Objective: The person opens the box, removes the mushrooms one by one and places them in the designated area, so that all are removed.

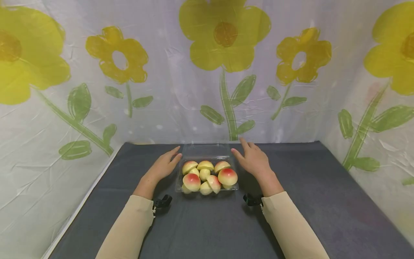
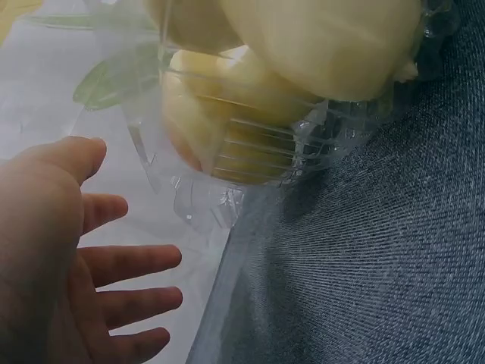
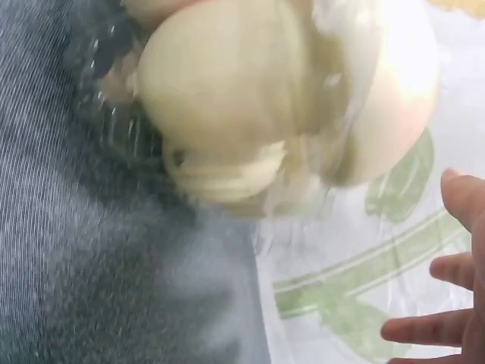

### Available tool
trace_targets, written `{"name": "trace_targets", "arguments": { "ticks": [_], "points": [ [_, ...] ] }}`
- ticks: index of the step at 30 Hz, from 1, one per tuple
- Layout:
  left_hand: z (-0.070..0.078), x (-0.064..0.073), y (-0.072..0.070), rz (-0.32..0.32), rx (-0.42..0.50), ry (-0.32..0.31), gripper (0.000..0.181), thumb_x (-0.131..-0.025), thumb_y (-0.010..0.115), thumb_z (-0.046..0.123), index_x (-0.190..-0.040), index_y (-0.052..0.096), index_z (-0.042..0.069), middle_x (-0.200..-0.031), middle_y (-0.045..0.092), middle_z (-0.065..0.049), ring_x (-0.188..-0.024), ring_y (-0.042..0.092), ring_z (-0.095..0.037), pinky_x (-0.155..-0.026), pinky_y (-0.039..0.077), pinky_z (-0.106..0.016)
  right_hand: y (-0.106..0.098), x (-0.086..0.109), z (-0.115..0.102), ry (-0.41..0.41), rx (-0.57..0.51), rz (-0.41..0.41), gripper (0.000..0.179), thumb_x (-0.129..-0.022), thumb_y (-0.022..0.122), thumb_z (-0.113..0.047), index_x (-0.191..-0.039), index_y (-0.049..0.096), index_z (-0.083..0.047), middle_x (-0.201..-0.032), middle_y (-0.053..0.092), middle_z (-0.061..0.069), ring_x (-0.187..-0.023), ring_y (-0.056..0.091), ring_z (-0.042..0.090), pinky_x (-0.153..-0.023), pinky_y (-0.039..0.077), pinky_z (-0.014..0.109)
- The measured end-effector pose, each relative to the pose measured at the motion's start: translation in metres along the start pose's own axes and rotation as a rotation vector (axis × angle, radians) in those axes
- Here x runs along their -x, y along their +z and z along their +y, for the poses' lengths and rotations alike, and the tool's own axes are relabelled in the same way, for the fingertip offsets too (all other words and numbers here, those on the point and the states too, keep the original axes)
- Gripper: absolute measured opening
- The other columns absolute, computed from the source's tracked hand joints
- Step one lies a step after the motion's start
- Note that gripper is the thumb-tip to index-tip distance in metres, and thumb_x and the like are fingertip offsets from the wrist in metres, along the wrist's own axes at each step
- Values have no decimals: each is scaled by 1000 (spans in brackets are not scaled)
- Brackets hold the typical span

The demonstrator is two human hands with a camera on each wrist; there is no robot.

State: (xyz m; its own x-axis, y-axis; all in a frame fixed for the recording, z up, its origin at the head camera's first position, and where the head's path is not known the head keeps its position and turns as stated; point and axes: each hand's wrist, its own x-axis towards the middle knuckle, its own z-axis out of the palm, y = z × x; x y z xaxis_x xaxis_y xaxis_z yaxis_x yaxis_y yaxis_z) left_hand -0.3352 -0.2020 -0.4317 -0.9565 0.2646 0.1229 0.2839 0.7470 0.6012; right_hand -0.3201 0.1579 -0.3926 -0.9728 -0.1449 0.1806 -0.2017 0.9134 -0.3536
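A clear plastic clamshell box sits on the table, its transparent lid raised at the back. Inside are several mushroom-shaped pieces, pale yellow with red-tinted caps. My left hand hovers just left of the box, fingers extended and holding nothing. On the other side my right hand is near the lid's right edge, fingers spread and empty. In the left wrist view the fingers of the left hand stand apart from the box wall. The right wrist view, partly blurred, shows the right hand only at its edge.
Dark grey cloth covers the table. A pale curtain printed with yellow flowers stands behind the table and along both sides. Black wrist-worn devices sit at the underside of both wrists, below the beige sleeves.
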Motion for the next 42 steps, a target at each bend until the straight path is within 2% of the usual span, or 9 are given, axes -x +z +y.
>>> {"name": "trace_targets", "arguments": {
  "ticks": [6,11,15,17,19,25,28,34,42],
  "points": [
    [3,1,1,-34,-6,-10,68,-111,39,48,-166,18,14,-155,45,-24,-140,44,-44,-113,37,-64,-4,4,-9,-46,-62,-82,78,-105,43,-61,-165,27,-13,-158,36,28,-138,43,50,-102,44,68],
    [1,1,3,-99,-41,-23,66,-112,40,43,-167,17,15,-154,46,-23,-139,46,-44,-111,39,-64,-5,8,-16,-87,-83,-138,72,-105,50,-57,-160,39,-12,-151,46,26,-132,51,44,-98,49,64],
    [0,3,5,-145,-53,-23,62,-113,39,39,-166,22,11,-158,40,-23,-143,41,-44,-115,34,-64,-8,12,-20,-131,-120,-176,62,-104,60,-48,-152,52,-10,-125,62,16,-101,63,31,-79,54,49],
    [0,4,6,-160,-50,-28,61,-113,37,41,-165,24,11,-161,36,-21,-145,37,-43,-117,31,-63,-9,13,-21,-164,-144,-196,57,-103,62,-43,-148,56,-8,-110,63,11,-82,59,25,-68,50,42],
    [0,5,6,-167,-46,-32,61,-113,36,42,-165,25,11,-163,33,-19,-147,35,-43,-118,30,-62,-11,14,-22,-184,-177,-224,53,-103,64,-40,-144,60,-7,-103,63,7,-73,55,21,-65,47,39],
    [0,5,5,-174,-33,-52,62,-113,35,44,-165,25,13,-163,33,-19,-147,34,-43,-118,30,-63,-12,18,-19,-197,-262,-318,38,-103,63,-41,-127,70,-13,-101,66,3,-80,59,17,-68,51,36],
    [-2,6,7,-169,-40,-57,62,-113,35,45,-165,25,14,-163,34,-19,-146,36,-44,-117,31,-64,-12,19,-16,-217,-317,-401,35,-98,72,-42,-118,70,-14,-100,64,2,-82,59,19,-68,51,37],
    [-3,6,10,-148,-54,-64,60,-113,37,44,-165,28,15,-161,38,-20,-144,39,-44,-115,33,-65,-14,21,-16,-272,-411,-573,58,-79,93,-23,-123,60,-5,-104,61,9,-85,62,23,-70,54,36],
    [-3,5,9,-137,-38,-67,60,-112,39,44,-165,29,17,-160,39,-19,-142,41,-44,-114,36,-65,-16,22,-20,-268,-398,-549,59,-77,93,-16,-123,59,-4,-104,61,9,-84,62,21,-72,55,36]
  ]
}}
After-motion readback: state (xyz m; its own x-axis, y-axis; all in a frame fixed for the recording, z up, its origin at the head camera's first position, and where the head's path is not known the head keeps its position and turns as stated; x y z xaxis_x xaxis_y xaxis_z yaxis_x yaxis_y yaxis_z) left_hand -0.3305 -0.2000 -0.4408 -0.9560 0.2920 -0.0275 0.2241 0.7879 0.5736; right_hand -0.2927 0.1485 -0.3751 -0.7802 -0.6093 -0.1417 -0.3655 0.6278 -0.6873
